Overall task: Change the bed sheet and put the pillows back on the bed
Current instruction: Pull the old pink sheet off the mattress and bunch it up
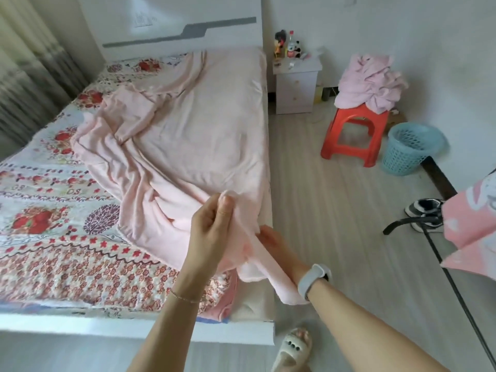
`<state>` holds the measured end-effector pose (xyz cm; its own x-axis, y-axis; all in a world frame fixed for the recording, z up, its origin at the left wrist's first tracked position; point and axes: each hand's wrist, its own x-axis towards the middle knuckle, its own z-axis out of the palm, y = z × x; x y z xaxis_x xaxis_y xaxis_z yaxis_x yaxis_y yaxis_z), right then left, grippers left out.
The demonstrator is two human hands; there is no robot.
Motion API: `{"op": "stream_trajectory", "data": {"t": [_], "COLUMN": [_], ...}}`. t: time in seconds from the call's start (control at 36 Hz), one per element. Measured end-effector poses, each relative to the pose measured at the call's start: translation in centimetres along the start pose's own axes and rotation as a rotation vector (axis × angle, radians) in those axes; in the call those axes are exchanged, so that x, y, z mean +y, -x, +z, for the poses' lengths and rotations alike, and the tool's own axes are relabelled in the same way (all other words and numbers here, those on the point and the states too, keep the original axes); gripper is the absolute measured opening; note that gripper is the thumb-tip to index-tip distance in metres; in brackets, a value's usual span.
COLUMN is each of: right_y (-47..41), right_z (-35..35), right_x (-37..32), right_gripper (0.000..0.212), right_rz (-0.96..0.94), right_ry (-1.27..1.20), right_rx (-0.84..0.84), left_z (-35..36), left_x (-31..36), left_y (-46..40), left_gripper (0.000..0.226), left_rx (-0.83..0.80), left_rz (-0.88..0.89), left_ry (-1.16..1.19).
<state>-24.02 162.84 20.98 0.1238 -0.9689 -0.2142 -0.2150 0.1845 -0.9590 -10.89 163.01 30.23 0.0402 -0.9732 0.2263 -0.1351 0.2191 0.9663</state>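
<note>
A pale pink sheet (pixel 193 124) lies crumpled over the right half of the bed, reaching up to the headboard. Beneath it the floral red-and-white mattress cover (pixel 53 210) shows on the left half and at the foot. My left hand (pixel 212 224) pinches the sheet's near corner and lifts it above the bed's right foot corner. My right hand (pixel 276 251) grips the same edge lower down, and the cloth drapes over its fingers and wrist. No pillow lies on the bed.
A white nightstand (pixel 295 81) with toys and a bottle stands right of the headboard. A red plastic stool (pixel 354 132) carries a heap of pink cloth (pixel 373 81). A blue mesh basket (pixel 410 149), shoes (pixel 426 213) and a pink patterned fabric (pixel 477 232) sit along the right wall.
</note>
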Motion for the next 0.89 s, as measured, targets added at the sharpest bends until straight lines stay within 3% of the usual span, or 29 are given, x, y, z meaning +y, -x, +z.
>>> {"op": "stream_trajectory", "data": {"t": [0.08, 0.14, 0.19, 0.25, 0.28, 0.36, 0.42, 0.47, 0.53, 0.64, 0.78, 0.83, 0.89], "right_y": [-1.9, -2.5, -2.9, -3.8, -4.3, -5.7, -6.7, -8.1, -9.8, -14.2, -20.4, -22.7, -24.2], "right_z": [-3.7, -7.1, -10.5, -12.9, -13.8, -15.8, -16.9, -18.1, -19.5, -21.2, -18.8, -16.9, -14.9], "right_x": [-0.6, -2.4, -5.0, -7.3, -8.3, -10.7, -12.4, -13.4, -13.5, -11.0, -7.7, -8.0, -9.2], "right_gripper": [0.017, 0.022, 0.024, 0.025, 0.026, 0.025, 0.02, 0.023, 0.028, 0.026, 0.036, 0.045, 0.034], "right_rz": [-0.03, -0.134, -0.25, -0.336, -0.365, -0.438, -0.492, -0.535, -0.547, -0.47, -0.23, -0.219, -0.211], "right_ry": [0.06, 0.079, 0.135, 0.178, 0.199, 0.275, 0.312, 0.293, 0.238, 0.139, 0.065, 0.095, 0.156], "right_rx": [0.184, 0.329, 0.425, 0.445, 0.441, 0.364, 0.316, 0.288, 0.271, 0.232, -0.087, -0.173, -0.267], "left_z": [-0.5, -0.5, 0.3, 2.3, 3.5, 7.2, 9.5, 11.6, 12.9, 13.1, 11.8, 10.8, 9.4], "left_x": [-1.0, -1.8, -2.7, -2.5, -2.4, -1.4, -0.7, -0.7, -1.4, -3.1, -3.0, -2.4, -2.3], "left_y": [-0.8, -1.7, -3.0, -4.2, -4.9, -7.7, -10.2, -13.1, -15.9, -20.3, -23.8, -25.0, -26.0], "left_gripper": [0.062, 0.06, 0.039, 0.007, 0.018, 0.066, 0.078, 0.055, 0.009, 0.009, 0.021, 0.022, 0.023], "left_rx": [0.039, 0.04, 0.006, -0.031, -0.062, -0.201, -0.284, -0.34, -0.314, -0.172, 0.019, 0.129, 0.248], "left_rz": [0.008, 0.026, 0.027, -0.011, -0.015, 0.042, 0.062, 0.063, 0.097, 0.065, -0.131, -0.212, -0.273], "left_ry": [-0.131, -0.369, -0.553, -0.484, -0.419, -0.337, -0.303, -0.314, -0.359, -0.164, 0.055, 0.121, 0.188]}}
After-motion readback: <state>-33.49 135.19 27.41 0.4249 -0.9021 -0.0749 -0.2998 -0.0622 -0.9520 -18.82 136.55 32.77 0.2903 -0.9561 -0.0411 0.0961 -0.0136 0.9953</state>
